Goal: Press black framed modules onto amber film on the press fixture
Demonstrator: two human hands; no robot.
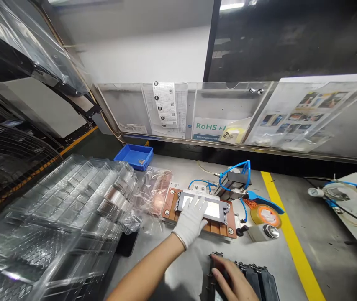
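My left hand (191,222), in a white glove, lies with fingers stretched out on a dark rectangular panel with a white, shiny middle (215,208). The panel rests in a reddish-brown fixture (219,229) with metal corner bolts. At the bottom of the view my bare right hand (236,280) has its fingers curled around the near-left one of several black plastic parts (255,278) standing in a row. That part is partly hidden under my fingers. Behind the fixture is a pneumatic cylinder (233,184) with blue hoses.
Clear plastic trays (80,196) are stacked at the left. A blue bin (136,156) with small bits stands behind them. Copper-coloured sheets in a plastic bag (157,196) lie beside the fixture. Rolls of tape (264,215) and a metal-capped bottle (264,233) are at the right, near a yellow line (291,242).
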